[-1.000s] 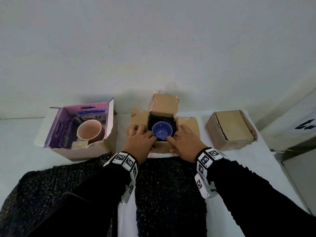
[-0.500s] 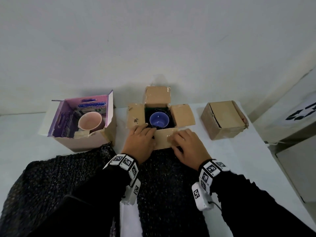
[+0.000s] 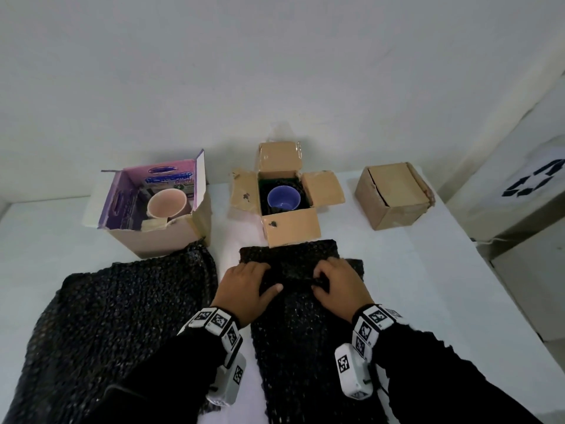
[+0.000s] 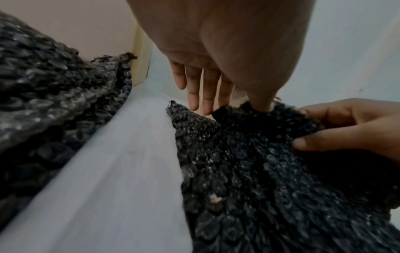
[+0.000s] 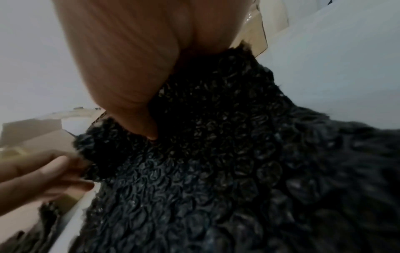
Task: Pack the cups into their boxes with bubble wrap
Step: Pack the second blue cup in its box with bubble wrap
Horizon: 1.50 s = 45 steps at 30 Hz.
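Note:
A blue cup [image 3: 282, 197] stands inside the open brown box [image 3: 292, 231] at the middle back of the table. To the left, a pink cup [image 3: 166, 203] sits in an open purple-lined box [image 3: 159, 240]. A strip of black bubble wrap [image 3: 302, 328] lies in front of the brown box. My left hand [image 3: 263, 278] and right hand [image 3: 321, 280] both pinch its raised far end, thumbs on the near side. In the left wrist view my left fingers [image 4: 201, 95] reach behind the wrap's edge [image 4: 238, 123]. In the right wrist view my right thumb [image 5: 149, 130] presses into the wrap [image 5: 216, 137].
A second, larger sheet of black bubble wrap [image 3: 116, 319] covers the table at the left, its far edge against the purple-lined box. A closed brown box [image 3: 394, 194] stands at the back right. The white table [image 3: 428, 286] ends at the right beside a white bin [image 3: 526, 191].
Both hands drew back from the brown box's front flap toward me and took hold of the far end of the middle bubble wrap strip. The blue cup stays in the box.

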### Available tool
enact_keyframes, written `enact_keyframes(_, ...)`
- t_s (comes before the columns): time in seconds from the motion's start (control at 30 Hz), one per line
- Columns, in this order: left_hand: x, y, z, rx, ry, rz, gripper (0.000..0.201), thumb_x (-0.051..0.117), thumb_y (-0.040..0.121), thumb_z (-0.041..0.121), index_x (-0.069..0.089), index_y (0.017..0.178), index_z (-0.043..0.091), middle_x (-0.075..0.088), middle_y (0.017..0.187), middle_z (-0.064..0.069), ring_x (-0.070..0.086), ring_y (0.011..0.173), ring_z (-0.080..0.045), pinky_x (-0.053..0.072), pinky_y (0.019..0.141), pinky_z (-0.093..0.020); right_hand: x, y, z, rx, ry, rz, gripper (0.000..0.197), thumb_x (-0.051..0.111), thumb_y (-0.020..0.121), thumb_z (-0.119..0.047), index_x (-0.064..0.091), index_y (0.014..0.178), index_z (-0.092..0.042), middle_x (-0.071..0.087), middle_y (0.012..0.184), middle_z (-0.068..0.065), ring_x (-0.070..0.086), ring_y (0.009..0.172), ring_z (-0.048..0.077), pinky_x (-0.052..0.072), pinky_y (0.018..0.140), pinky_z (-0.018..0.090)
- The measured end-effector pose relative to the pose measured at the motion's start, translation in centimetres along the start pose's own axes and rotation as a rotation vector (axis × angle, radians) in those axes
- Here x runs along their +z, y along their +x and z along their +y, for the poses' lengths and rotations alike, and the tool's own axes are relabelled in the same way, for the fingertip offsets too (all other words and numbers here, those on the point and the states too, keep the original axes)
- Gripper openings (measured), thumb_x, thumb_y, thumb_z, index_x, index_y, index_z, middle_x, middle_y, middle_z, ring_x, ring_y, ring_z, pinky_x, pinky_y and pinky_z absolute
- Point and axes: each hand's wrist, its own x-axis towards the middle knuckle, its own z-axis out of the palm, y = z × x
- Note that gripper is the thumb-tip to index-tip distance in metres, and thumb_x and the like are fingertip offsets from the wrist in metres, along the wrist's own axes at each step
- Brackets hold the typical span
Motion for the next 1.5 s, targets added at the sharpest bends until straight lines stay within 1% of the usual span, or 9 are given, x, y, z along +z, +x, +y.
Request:
enact_keyframes(0.13,-1.8,0.3,0.4,-0.098,-0.167,0.09,0.072,0.031,0.078,0.083,0.049,0.109,0.021,0.061,0.093,0.003,0.059,0.084,-0.019,0.05,0.075,-0.037,-1.4,0.6,-0.8,0.073,0.32,0.172,0.03,0.072,0.076,-0.035,0.046,0.074,-0.021,0.047,0.08,-0.003,0.047,0.077,0.015,0.038,0.067,0.027)
enact_keyframes(0.27,-2.2,1.3,1.2,-0.251,-0.436,0.063,0.047,0.048,0.087,0.064,0.048,0.104,0.02,0.063,0.084,0.001,0.061,0.081,-0.024,0.048,0.069,-0.034,-2.9,1.4,-1.8,0.144,0.525,0.242,0.041,0.073,0.078,-0.048,0.051,0.075,-0.013,0.055,0.071,0.008,0.047,0.062,0.012,0.041,0.062,0.027)
enact_keyframes(0.47,-1.4,1.7,1.8,-0.264,-0.559,0.056,0.037,0.052,0.096,0.038,0.043,0.064,0.022,0.044,0.055,0.007,0.048,0.063,-0.02,0.032,0.059,-0.032,-3.1,1.5,-1.1,0.094,0.411,0.28,0.019,0.062,0.089,-0.041,0.063,0.082,-0.023,0.062,0.078,-0.004,0.059,0.076,0.014,0.05,0.073,0.036)
enact_keyframes(0.77,-0.2,1.9,1.5,-0.334,-0.638,-0.064,0.041,0.051,0.097,0.032,0.047,0.058,0.019,0.048,0.054,0.001,0.056,0.062,-0.026,0.048,0.062,-0.036,-4.4,2.3,-1.3,0.079,0.46,0.466,0.006,0.07,0.085,-0.025,0.069,0.082,-0.021,0.065,0.079,-0.006,0.06,0.075,0.009,0.047,0.069,0.023)
enact_keyframes(0.97,-1.4,1.6,0.5,-0.421,-0.421,0.081,0.014,0.059,0.089,0.035,0.059,0.095,0.023,0.062,0.087,0.003,0.061,0.088,-0.021,0.051,0.077,-0.034,-6.5,3.2,-1.5,0.161,0.646,0.55,0.014,0.068,0.083,-0.011,0.06,0.082,-0.022,0.062,0.073,-0.008,0.055,0.065,0.0,0.044,0.066,0.018)
enact_keyframes(1.17,-4.6,2.9,2.4,-0.173,-0.77,0.144,0.083,0.056,0.063,0.084,0.044,0.129,0.035,0.06,0.114,0.007,0.055,0.107,-0.009,0.047,0.094,-0.034,-8.6,4.2,-3.8,0.061,0.755,0.433,0.049,0.052,0.085,-0.001,0.051,0.121,-0.035,0.061,0.097,0.003,0.061,0.081,0.02,0.052,0.076,0.036)
enact_keyframes(1.27,-5.8,3.2,2.9,-0.088,-0.404,0.192,0.096,0.055,0.056,0.088,0.04,0.135,0.037,0.05,0.117,0.01,0.043,0.11,-0.011,0.039,0.094,-0.034,-9.4,4.6,-5.3,-0.026,0.717,0.351,0.054,0.044,0.083,-0.006,0.055,0.124,-0.04,0.062,0.119,-0.008,0.059,0.108,0.013,0.048,0.095,0.036)
enact_keyframes(1.37,-6.1,3.9,2.7,-0.035,-0.302,0.262,0.06,0.053,0.07,0.074,0.064,0.105,0.026,0.056,0.103,0.006,0.049,0.099,-0.02,0.043,0.084,-0.037,-10.2,5.1,-6.4,-0.054,0.67,0.375,0.042,0.042,0.077,-0.01,0.065,0.104,-0.033,0.063,0.112,-0.008,0.055,0.107,0.009,0.042,0.095,0.027)
enact_keyframes(1.5,-7.2,4.1,2.0,-0.063,-0.668,0.087,0.011,0.058,0.094,0.027,0.054,0.096,0.017,0.064,0.086,-0.001,0.059,0.081,-0.021,0.041,0.067,-0.024,-11.9,5.1,-6.3,-0.026,0.422,0.452,0.008,0.054,0.081,-0.008,0.061,0.082,-0.007,0.054,0.081,0.003,0.046,0.069,0.003,0.031,0.063,0.009)
